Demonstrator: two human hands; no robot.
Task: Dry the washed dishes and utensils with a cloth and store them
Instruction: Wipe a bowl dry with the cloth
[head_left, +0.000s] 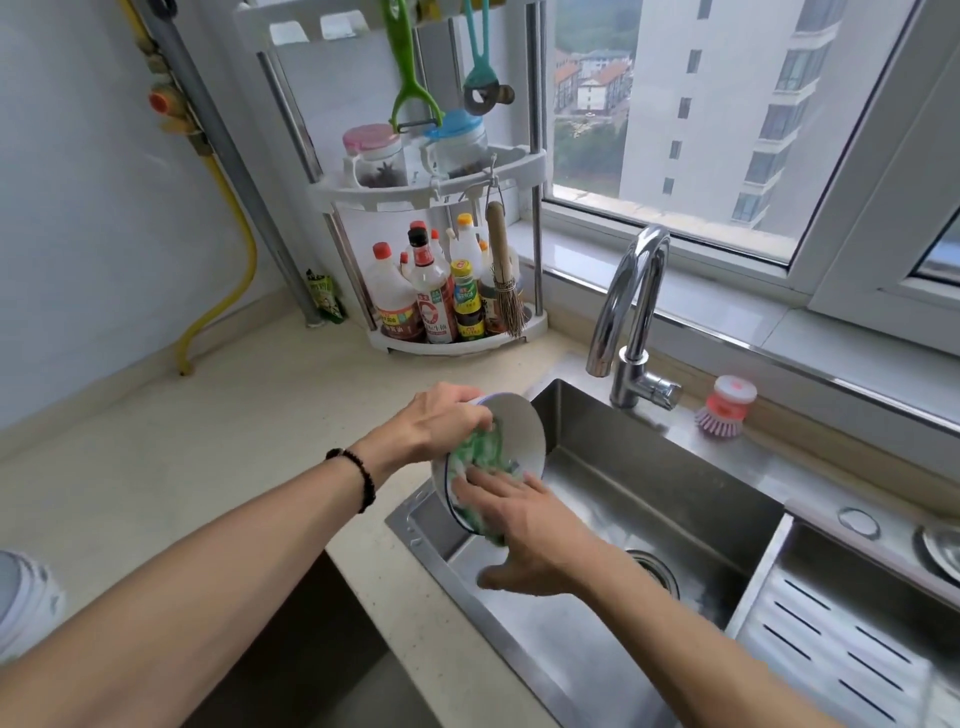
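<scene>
1. Stainless-steel sink basin fills the 4 o'clock part of the view, with a slotted steel drain tray beside it at 4 o'clock near the frame edge.
2. Pale stone countertop runs from 9 o'clock to the centre, meeting the sink's left rim.
3. White plastic corner rack stands at 12 o'clock, holding spice jars above and a cluster of sauce bottles below; a small bamboo brush hangs at its right side.
4. Curved chrome tap rises at 2 o'clock behind the basin, with a pink-and-white dish brush just beside it on the sink ledge.
5. White round ceramic bowl with a thin blue rim is at the centre, tilted on edge over the sink's left rim, its inside facing right.
6. Left hand grips the bowl's upper rim from behind, fingers curled over the edge.
7. Right hand presses a green patterned cloth into the bowl's inside, fingers fairly straight on the cloth, thumb spread downward.
8. Dark beaded bracelet circles the left wrist.
</scene>
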